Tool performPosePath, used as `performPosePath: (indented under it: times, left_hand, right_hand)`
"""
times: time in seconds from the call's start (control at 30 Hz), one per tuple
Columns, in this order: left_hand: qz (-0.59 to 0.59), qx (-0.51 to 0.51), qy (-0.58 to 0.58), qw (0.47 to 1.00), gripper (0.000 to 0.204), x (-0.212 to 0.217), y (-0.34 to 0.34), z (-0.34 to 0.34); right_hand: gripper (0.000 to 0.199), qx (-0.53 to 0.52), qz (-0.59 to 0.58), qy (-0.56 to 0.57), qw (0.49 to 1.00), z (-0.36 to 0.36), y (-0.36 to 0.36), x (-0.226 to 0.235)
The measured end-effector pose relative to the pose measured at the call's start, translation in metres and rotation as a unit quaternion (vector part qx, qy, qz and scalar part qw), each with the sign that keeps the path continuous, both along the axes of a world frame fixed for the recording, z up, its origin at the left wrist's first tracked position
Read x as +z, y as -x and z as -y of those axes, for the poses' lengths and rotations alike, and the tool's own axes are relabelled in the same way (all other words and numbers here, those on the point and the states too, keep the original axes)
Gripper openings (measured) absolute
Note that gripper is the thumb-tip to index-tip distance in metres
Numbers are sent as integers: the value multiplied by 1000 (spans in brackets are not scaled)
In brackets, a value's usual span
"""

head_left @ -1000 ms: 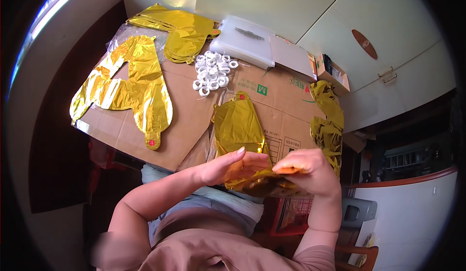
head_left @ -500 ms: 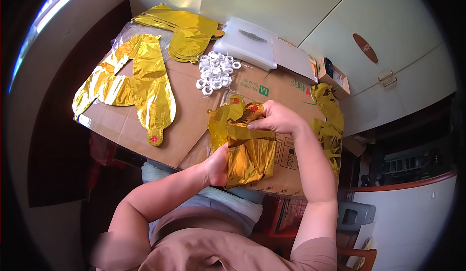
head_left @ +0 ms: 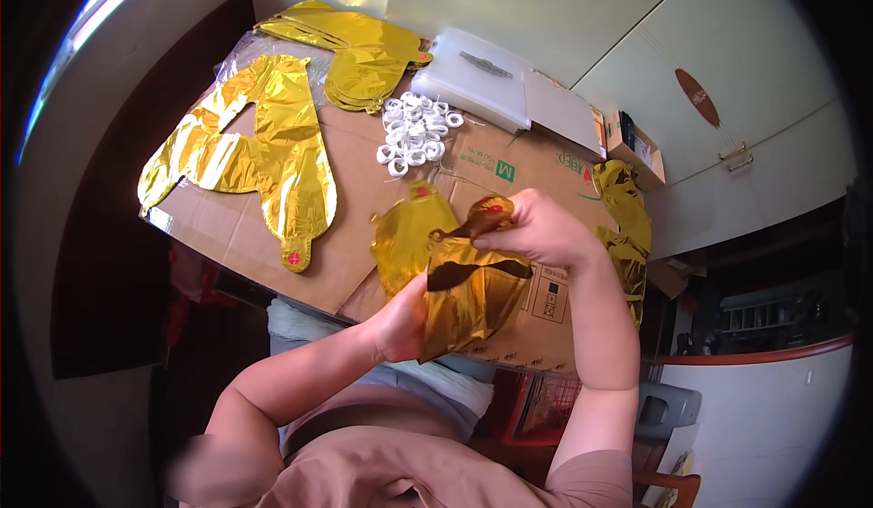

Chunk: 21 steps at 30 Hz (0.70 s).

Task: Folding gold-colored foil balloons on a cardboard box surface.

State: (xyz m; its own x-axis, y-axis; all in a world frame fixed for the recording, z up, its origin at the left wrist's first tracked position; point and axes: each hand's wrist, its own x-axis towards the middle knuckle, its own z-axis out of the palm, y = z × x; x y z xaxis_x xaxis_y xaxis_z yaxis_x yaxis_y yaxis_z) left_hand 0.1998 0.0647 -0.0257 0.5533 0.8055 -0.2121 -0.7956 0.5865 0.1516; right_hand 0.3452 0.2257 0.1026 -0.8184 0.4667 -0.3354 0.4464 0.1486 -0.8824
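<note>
Between my hands is a gold foil balloon (head_left: 477,303), flat and partly folded, over the near edge of the cardboard. My right hand (head_left: 541,228) pinches its upper end, close to a tab with a red mark. My left hand (head_left: 402,320) is closed on its lower left side; the foil hides most of those fingers. Just behind, another gold foil piece (head_left: 409,235) with a red-marked tab lies toward the left; whether it joins the held one I cannot tell. A large flat gold foil balloon (head_left: 289,167) lies on the left.
White string coils (head_left: 414,130) are heaped mid-cardboard (head_left: 364,171). Behind them lie stacked gold balloons (head_left: 364,67) and a white translucent plastic stack (head_left: 468,80). More gold foil (head_left: 625,226) hangs at the right edge, near a small open box (head_left: 641,149). Pale cabinets (head_left: 627,26) stand behind.
My right hand has drawn the balloon's tab end slightly up and right, and the foil below has opened into a dark fold. The foil behind it has shifted left. The view has tilted slightly.
</note>
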Motion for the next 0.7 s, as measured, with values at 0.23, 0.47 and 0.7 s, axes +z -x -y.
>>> performPosePath:
  times: [0.23,0.47,0.7]
  left_hand:
    - [38,-4,-16,999,65,3,7,-2]
    - [-251,188,-62,948,65,15,37,51]
    - [-886,138,-315,311,83,-1,54,88]
  right_hand:
    - [23,23,48,56,997,-27,24,-40]
    - [24,99,29,8,995,-16,47,-35]
    - [27,159,109,-28,981,-10,90,-50]
